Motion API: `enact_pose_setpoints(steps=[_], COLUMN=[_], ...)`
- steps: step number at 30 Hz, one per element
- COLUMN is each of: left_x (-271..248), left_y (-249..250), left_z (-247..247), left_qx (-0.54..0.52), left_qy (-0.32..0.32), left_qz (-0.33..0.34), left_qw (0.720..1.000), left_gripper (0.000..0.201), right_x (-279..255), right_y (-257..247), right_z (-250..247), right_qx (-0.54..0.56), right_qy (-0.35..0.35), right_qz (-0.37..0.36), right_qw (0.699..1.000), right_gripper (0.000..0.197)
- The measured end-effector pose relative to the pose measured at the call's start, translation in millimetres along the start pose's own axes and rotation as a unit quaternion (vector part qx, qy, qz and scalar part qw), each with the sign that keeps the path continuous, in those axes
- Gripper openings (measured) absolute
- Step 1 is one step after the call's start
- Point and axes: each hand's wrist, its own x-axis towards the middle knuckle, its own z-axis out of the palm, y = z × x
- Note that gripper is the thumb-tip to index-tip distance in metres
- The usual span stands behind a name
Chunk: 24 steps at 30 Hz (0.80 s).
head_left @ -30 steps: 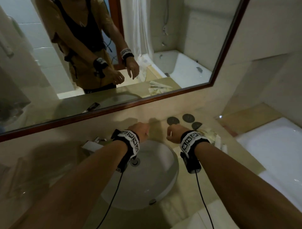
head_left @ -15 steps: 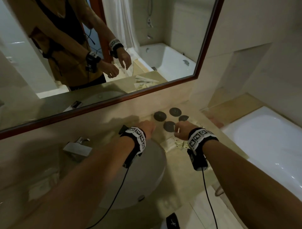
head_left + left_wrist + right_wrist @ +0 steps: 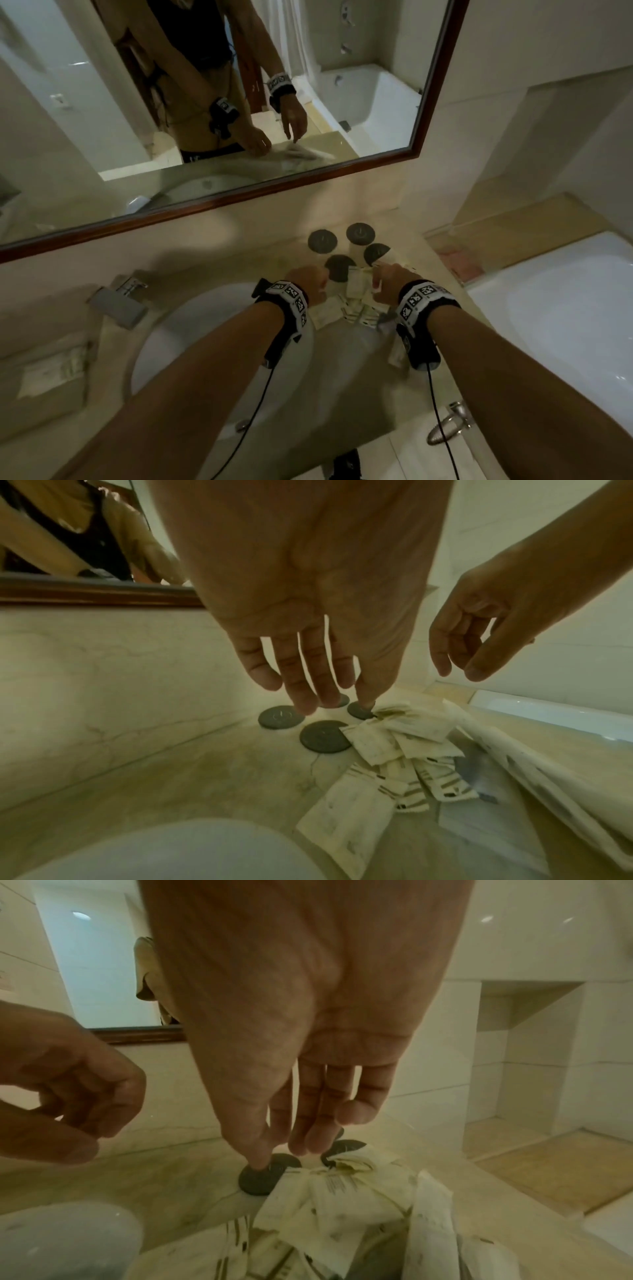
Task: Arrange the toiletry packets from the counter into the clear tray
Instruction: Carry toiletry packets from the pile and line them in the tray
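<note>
Both hands hover over the toiletry packets, heaped on the counter right of the basin. Left hand and right hand hang with fingers loose, holding nothing. Clear tray? Can't make it out.

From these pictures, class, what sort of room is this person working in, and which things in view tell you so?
Most likely a hotel bathroom: a round white washbasin set in a stone counter, a bathtub alongside, and a heap of toiletry packets by the wall mirror.
</note>
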Motion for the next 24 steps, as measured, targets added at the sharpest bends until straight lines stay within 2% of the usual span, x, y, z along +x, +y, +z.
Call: enact_pose_setpoints(steps=[3,8,11,15,20,24], left_x=[11.4,24.7,31.6,42.3,56.1,63.4], left_y=[0.3,0.3,0.3,3.9,3.7,2.2], left_z=[21.4,47.9,63.0,82.9,95.9,99.3], left_qx=[0.01,0.006,0.001,0.016,0.017,0.022], left_qy=[-0.011,-0.018,-0.02,-0.02,-0.012,-0.025], left_qz=[-0.031,-0.039,-0.051,-0.071,-0.087,-0.088], left_qw=[0.999,0.999,0.999,0.997,0.996,0.996], left_gripper=[0.043,0.054,0.058,0.07,0.076,0.074], right_x=[9.1,17.6,26.1,32.2,42.6,51.0], right_y=[12.0,20.5,24.6,27.4,38.1,42.0], right_z=[12.7,41.9,57.9,68.6,73.3,79.0], right_qx=[0.01,-0.001,-0.02,-0.006,0.034,0.043], right_qy=[-0.023,-0.011,-0.056,-0.048,0.024,0.014], right_qz=[-0.012,0.016,0.021,0.042,0.065,0.095], right_qw=[1.0,1.0,0.998,0.998,0.997,0.994], right_gripper=[0.035,0.06,0.077,0.078,0.079,0.08])
